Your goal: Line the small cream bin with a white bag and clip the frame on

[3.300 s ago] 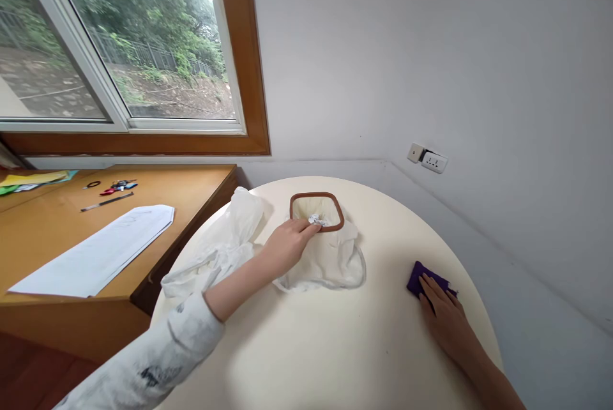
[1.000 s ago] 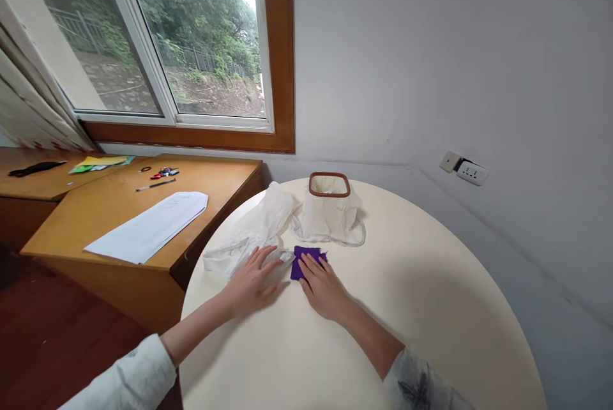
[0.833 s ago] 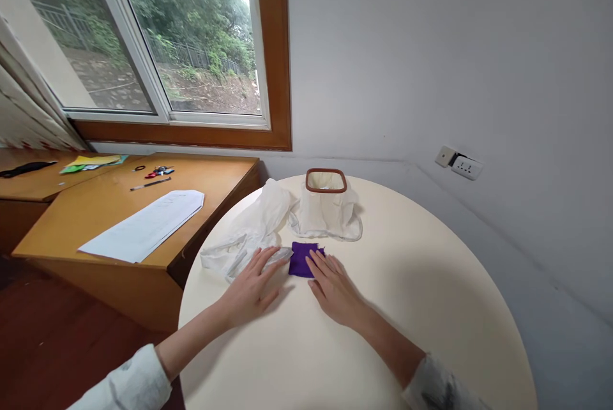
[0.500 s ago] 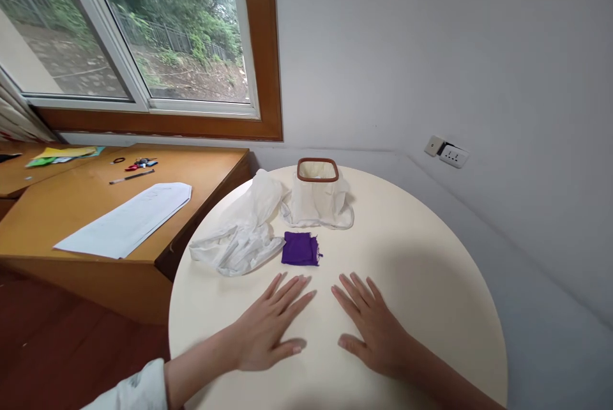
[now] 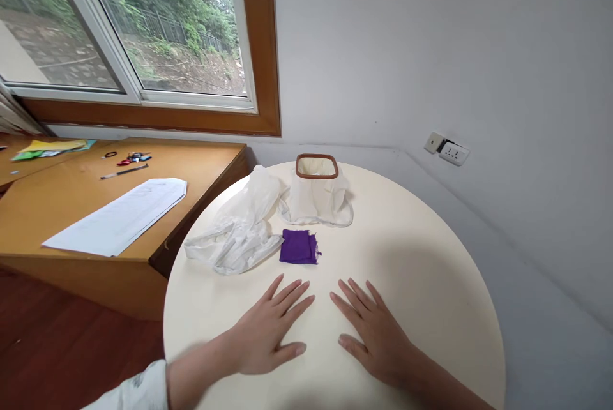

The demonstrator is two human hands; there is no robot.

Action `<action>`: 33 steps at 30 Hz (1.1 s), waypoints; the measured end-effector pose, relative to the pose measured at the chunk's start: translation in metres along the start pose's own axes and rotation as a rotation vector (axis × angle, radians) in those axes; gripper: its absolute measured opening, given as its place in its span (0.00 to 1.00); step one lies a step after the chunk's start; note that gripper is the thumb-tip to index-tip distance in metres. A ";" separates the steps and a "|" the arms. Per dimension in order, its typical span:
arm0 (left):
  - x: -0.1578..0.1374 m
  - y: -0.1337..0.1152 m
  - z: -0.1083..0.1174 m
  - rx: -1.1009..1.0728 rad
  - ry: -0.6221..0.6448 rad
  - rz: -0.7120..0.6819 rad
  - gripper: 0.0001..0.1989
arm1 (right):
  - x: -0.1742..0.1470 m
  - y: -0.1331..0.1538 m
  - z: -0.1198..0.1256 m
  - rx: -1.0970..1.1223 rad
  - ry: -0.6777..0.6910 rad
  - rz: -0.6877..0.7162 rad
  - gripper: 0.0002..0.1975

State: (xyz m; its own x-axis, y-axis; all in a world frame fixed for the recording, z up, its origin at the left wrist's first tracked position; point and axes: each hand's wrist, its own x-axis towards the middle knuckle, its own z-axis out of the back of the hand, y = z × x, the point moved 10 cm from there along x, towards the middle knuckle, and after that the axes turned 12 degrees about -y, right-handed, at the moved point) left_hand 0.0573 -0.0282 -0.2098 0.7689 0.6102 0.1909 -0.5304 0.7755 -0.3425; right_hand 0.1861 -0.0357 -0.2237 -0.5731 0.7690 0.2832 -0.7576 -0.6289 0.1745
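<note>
My left hand (image 5: pixel 271 327) lies palm down on the round cream table (image 5: pixel 431 308), fingers spread and holding nothing. Opposite it, my right hand (image 5: pixel 371 330) rests flat in the same way, also empty. Just beyond my left fingertips is a folded purple cloth (image 5: pixel 297 247) with a frayed right edge. A crumpled white plastic bag (image 5: pixel 242 231) spreads out to the left of the cloth and touches or nearly touches it. Behind the cloth stands a small bin (image 5: pixel 317 166) with a brown rim, lined with a white bag (image 5: pixel 316 202) that drapes over its outside.
A wooden desk (image 5: pixel 201 174) adjoins on the left, bearing white papers (image 5: pixel 122 215), a pen (image 5: pixel 124 172), keys (image 5: pixel 136 158) and coloured sheets (image 5: pixel 52 147). A window (image 5: pixel 167 27) and a wall with a socket (image 5: pixel 454 153) lie behind.
The view has shifted slightly, so the table and desk sit a little further left and higher in the picture. Both hands stay flat on the table; nothing has been taken hold of.
</note>
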 end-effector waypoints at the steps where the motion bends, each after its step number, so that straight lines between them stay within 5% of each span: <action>1: 0.000 0.000 0.001 -0.003 -0.006 -0.001 0.36 | 0.000 0.000 0.000 0.000 -0.003 -0.001 0.30; 33: 0.002 -0.001 0.001 -0.005 0.028 0.031 0.33 | 0.001 0.002 0.000 0.024 0.007 0.041 0.29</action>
State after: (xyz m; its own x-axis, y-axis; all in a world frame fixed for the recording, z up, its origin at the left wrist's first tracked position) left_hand 0.0590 -0.0278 -0.2084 0.7622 0.6288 0.1540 -0.5522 0.7556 -0.3523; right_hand 0.1842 -0.0363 -0.2231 -0.6062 0.7429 0.2839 -0.7256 -0.6628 0.1851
